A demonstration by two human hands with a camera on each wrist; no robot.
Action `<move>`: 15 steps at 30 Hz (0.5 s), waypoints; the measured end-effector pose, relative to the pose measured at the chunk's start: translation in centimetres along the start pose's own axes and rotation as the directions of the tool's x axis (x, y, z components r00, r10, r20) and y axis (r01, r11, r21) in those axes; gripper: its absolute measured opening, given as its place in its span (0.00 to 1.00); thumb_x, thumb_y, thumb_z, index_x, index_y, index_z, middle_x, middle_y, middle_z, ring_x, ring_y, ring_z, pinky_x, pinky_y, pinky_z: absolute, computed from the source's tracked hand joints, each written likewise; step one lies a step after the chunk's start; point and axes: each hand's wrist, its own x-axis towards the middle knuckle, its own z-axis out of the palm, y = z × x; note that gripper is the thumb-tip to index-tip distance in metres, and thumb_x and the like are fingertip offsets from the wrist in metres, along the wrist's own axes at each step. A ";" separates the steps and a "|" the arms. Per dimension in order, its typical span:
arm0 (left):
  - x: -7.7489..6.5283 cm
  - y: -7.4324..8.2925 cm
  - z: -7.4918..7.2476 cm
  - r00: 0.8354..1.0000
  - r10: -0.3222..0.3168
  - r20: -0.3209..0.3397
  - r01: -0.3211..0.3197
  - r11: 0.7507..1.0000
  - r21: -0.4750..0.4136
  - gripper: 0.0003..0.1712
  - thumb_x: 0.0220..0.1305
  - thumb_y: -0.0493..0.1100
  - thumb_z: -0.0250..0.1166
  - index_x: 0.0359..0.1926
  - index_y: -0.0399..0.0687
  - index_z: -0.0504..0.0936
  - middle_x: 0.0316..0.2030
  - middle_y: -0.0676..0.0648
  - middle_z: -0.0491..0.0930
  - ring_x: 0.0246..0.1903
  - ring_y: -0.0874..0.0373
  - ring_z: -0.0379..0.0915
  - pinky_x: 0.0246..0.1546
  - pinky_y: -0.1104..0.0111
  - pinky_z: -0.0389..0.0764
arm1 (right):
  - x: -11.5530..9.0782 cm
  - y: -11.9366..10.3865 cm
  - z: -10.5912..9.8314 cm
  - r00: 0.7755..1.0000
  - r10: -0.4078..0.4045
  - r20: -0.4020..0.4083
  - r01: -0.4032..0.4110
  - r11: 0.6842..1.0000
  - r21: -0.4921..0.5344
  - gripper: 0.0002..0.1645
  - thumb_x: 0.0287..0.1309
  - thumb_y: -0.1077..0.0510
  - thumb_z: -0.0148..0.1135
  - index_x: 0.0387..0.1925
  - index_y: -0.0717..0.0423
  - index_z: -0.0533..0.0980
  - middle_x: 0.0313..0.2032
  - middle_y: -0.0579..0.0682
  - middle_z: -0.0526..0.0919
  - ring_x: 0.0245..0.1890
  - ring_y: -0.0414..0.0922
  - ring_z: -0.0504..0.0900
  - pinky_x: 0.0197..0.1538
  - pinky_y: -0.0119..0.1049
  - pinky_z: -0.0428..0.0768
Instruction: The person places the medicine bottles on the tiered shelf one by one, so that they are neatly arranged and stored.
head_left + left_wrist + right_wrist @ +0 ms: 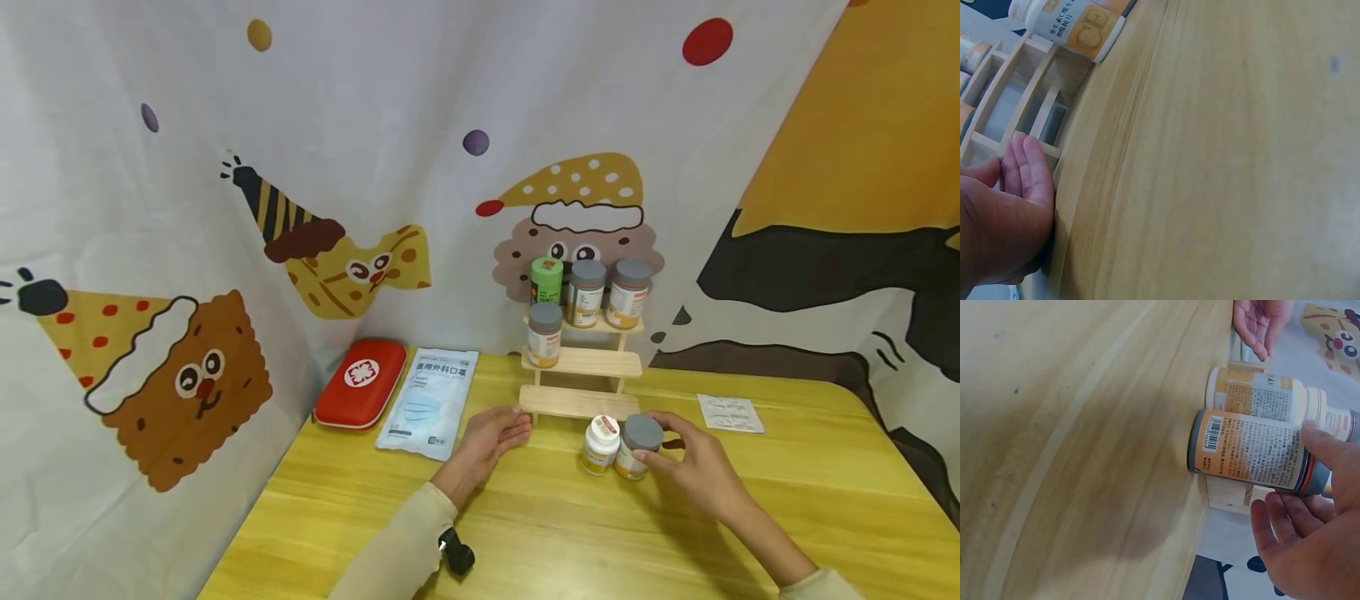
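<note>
My right hand (697, 467) holds a grey-lidded supplement bottle (1247, 449) by its lid, thumb on one side and fingers on the other. The bottle stands upright on the table, right beside a smaller white-capped bottle (597, 446). Behind them rises a three-step wooden shelf (579, 402). My left hand (491, 437) is at the lower left end of this shelf, its fingers nearly straight, fingertips at the bottom step. On the middle step stands another grey-lidded bottle (544, 335). The top step bears a green bottle (547, 282) and two grey-lidded bottles (587, 293).
Left of the shelf, a face mask packet (429, 404) lies flat beside a red first-aid case (362, 383). A small white paper packet (730, 413) lies to the right on the wooden table (555, 533). A printed cloth (375, 125) hangs behind.
</note>
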 end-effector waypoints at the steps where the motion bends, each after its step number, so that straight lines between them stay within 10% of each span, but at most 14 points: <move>1: 0.0 0.0 0.0 1.000 0.000 0.001 0.000 1.000 -0.001 0.19 0.76 0.40 0.65 0.60 0.31 0.79 0.42 0.46 0.90 0.44 0.56 0.89 0.55 0.64 0.92 | 0.0 0.0 0.0 1.000 0.002 0.000 -0.002 1.000 -0.001 0.35 0.61 0.47 0.78 0.64 0.58 0.77 0.53 0.56 0.86 0.50 0.37 0.81 0.53 0.47 0.91; 15: -0.3 0.1 0.0 1.000 -0.004 0.015 0.004 1.000 0.003 0.20 0.77 0.38 0.63 0.62 0.29 0.77 0.46 0.42 0.89 0.45 0.55 0.89 0.57 0.62 0.91 | 0.6 -1.1 -1.4 1.000 0.004 -0.007 -0.004 1.000 -0.023 0.36 0.62 0.46 0.78 0.65 0.59 0.77 0.51 0.57 0.86 0.50 0.52 0.85 0.45 0.32 0.89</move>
